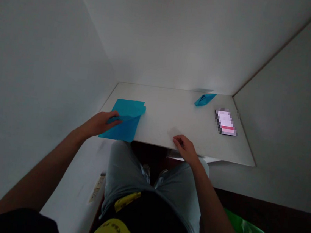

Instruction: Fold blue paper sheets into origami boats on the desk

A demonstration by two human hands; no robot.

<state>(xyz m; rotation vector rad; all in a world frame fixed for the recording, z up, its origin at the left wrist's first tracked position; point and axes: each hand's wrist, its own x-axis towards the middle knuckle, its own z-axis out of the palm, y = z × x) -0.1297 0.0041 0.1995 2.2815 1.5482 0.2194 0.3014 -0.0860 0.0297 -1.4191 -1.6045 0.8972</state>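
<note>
The stack of thin blue paper sheets [124, 122] lay at the near left of the flat white table [173, 115], its near edge level with the table's rim. The left hand [101, 122] pinched the top sheet's left corner, which was lifted slightly. Several sheets could have come up together, or a sideways pull could have dragged the stack over the rim. The right hand [186, 147] rested loosely curled on the near edge, holding nothing, well apart from the stack and not steadying it. A small folded blue paper shape [205, 99] sat far right.
</note>
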